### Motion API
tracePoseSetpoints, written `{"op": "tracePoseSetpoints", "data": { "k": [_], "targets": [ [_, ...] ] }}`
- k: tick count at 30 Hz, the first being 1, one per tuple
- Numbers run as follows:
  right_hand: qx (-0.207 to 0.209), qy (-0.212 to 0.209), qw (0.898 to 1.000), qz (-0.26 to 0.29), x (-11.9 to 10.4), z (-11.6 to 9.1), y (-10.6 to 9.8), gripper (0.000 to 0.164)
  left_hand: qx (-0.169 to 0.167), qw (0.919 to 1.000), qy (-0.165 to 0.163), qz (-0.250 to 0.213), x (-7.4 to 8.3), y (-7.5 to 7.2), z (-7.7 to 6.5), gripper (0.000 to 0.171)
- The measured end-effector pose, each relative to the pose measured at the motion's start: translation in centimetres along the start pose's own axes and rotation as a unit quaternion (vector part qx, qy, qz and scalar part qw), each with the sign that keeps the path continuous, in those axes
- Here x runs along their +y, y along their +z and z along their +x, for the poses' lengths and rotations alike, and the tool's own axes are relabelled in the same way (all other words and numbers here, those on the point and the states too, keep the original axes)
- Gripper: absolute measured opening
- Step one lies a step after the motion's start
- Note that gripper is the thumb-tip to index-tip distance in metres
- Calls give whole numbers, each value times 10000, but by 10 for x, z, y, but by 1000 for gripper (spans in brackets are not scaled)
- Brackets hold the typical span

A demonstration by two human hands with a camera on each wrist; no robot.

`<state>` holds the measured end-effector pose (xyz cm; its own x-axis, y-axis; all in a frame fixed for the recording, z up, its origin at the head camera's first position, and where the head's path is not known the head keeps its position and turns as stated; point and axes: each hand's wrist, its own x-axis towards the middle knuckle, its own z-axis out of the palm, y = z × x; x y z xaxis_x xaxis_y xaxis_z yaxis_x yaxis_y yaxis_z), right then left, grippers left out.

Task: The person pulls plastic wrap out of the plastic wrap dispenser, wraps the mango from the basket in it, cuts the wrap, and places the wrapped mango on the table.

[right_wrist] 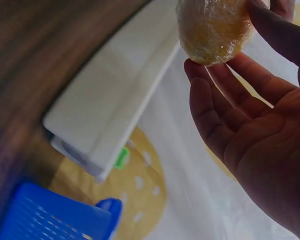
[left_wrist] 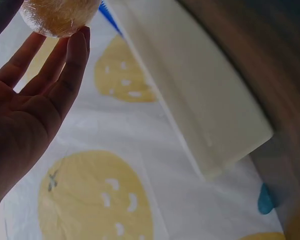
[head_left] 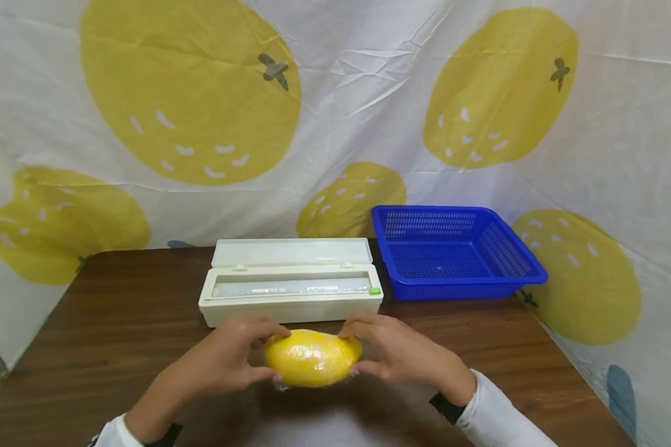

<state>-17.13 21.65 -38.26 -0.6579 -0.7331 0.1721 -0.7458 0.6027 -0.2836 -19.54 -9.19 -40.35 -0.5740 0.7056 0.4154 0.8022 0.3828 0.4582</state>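
Note:
A yellow mango (head_left: 313, 358) wrapped in shiny cling film is held up over the front of the table, lying lengthwise from left to right. My left hand (head_left: 232, 354) grips its left end, fingertips on top and thumb low on the near side. On the opposite end, my right hand (head_left: 399, 351) holds it the same way. Both wrist views show the film creased around the mango (right_wrist: 215, 30), with fingertips against its underside. Just behind the hands stands a white cling film dispenser (head_left: 291, 313), its lid (head_left: 291, 252) raised and a film roll (head_left: 291, 287) inside.
A blue plastic basket (head_left: 458, 290) with slotted walls stands at the back right, beside the dispenser. A green slider (head_left: 374, 290) sits at the dispenser's right end. Behind the brown wooden table (head_left: 117, 310) hangs a white cloth (head_left: 346, 112) printed with yellow fruit.

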Motion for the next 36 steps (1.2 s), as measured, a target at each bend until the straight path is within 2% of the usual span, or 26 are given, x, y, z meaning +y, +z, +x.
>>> {"op": "tracePoseSetpoints", "data": {
  "k": [7,16,32,36],
  "targets": [
    [-126,59,9999,58,6,-2,19,45,-373,9983,-420,175,-9,17,-5,55],
    [-241,172,9996,25,15,-3,37,46,-768,9947,-666,142,-14,30,-4,54],
    [-342,408,9985,140,18,-2,39,47,-765,9940,-771,140,-11,32,0,54],
    [-347,477,9981,192,20,-2,37,50,-879,9926,-816,181,-9,30,3,56]
  ]
}}
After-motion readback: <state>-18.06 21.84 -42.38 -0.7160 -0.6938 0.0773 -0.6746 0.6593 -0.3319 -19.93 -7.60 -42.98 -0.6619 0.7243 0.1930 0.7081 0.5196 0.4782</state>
